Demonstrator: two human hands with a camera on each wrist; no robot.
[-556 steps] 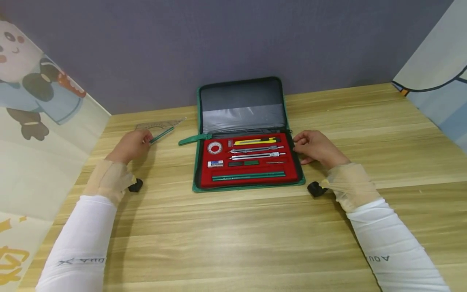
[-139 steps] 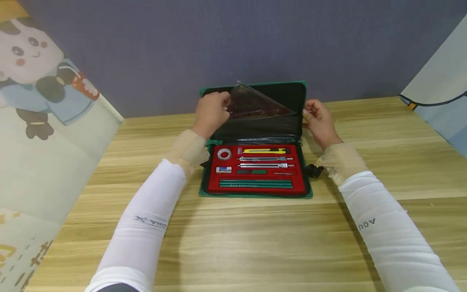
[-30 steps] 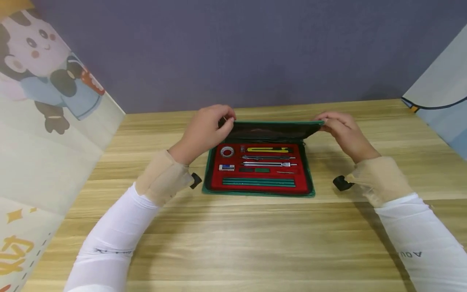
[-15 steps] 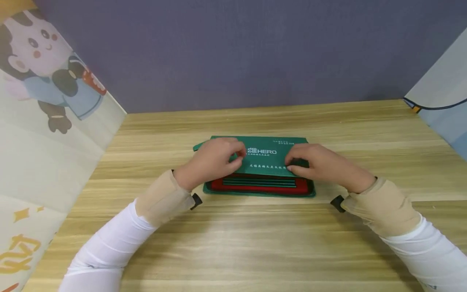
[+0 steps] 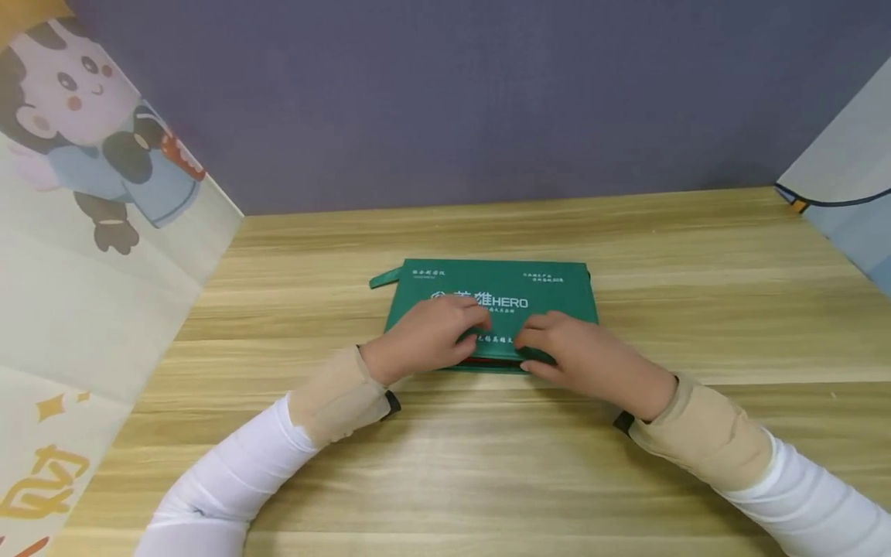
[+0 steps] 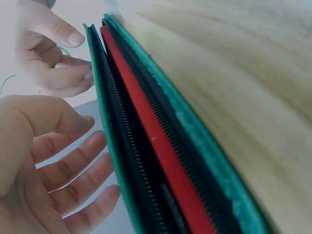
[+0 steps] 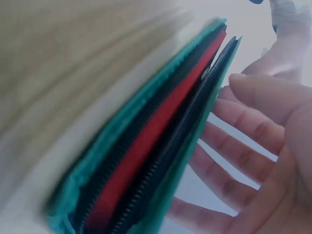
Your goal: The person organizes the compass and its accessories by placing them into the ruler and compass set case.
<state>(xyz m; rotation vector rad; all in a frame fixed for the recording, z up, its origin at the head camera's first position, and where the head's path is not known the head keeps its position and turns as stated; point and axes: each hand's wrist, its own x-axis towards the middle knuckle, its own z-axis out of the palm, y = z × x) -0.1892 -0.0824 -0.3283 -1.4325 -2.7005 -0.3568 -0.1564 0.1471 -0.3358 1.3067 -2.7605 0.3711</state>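
Observation:
A green zip case (image 5: 557,298) with white HERO lettering lies flat on the table, its lid folded down. Along its front edge a narrow gap shows the red tray (image 6: 156,139) between two unfastened rows of zipper teeth (image 7: 141,187). The instruments seen earlier are almost wholly hidden under the lid. My left hand (image 5: 431,333) rests on the front of the lid, left of centre, fingers loosely bent and thumb near the front edge. Close to its right, my right hand (image 5: 588,360) touches the lid with its fingers, thumb low at the front gap.
A green strap (image 5: 386,277) sticks out from the case's back left corner. The wooden table (image 5: 431,456) meets a grey-blue panel (image 5: 459,100) behind. A cartoon-printed wall (image 5: 76,309) borders it on the left, and a pale wall with a dark line stands right.
Earlier, the left hand held green pencils, later a clear set square at the lid's pocket. Since then both hands have folded the lid forward and down over the tray, sliding to its front edge.

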